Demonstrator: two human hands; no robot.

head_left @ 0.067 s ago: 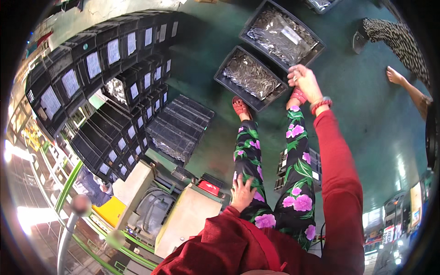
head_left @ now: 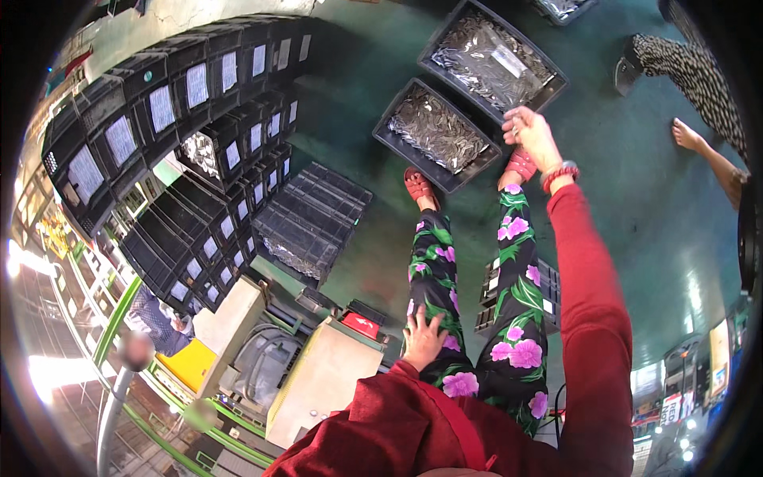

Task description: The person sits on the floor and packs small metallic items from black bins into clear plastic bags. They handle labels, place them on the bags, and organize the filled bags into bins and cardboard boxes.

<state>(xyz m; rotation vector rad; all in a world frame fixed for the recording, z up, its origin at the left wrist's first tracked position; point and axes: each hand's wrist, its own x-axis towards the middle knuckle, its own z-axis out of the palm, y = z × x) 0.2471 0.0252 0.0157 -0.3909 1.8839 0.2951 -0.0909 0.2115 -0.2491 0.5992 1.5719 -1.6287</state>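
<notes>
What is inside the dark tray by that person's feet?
The near tray holds a heap of small silvery pieces, too small to identify. The tray bottom is covered. The right hand hovers beside it.

Black trousers with pink flowers and green leaves (head_left: pixel 513 314), dark red long sleeve (head_left: pixel 592 318), red beaded wristband (head_left: pixel 560 173), red sandals (head_left: pixel 419 188), black plastic crates of silvery parts (head_left: pixel 437 131) at 12 o'clock, teal-green floor (head_left: pixel 636 238).

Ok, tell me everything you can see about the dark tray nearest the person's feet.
The near tray is a dark grey rectangular crate, plastic by the look of it, lying flat on the green floor at a slant. It is filled with small shiny silvery pieces, too small to identify. It lies beside a second tray. The right hand hovers past its far corner; contact cannot be told. A red sandal stands beside its near edge.
</notes>
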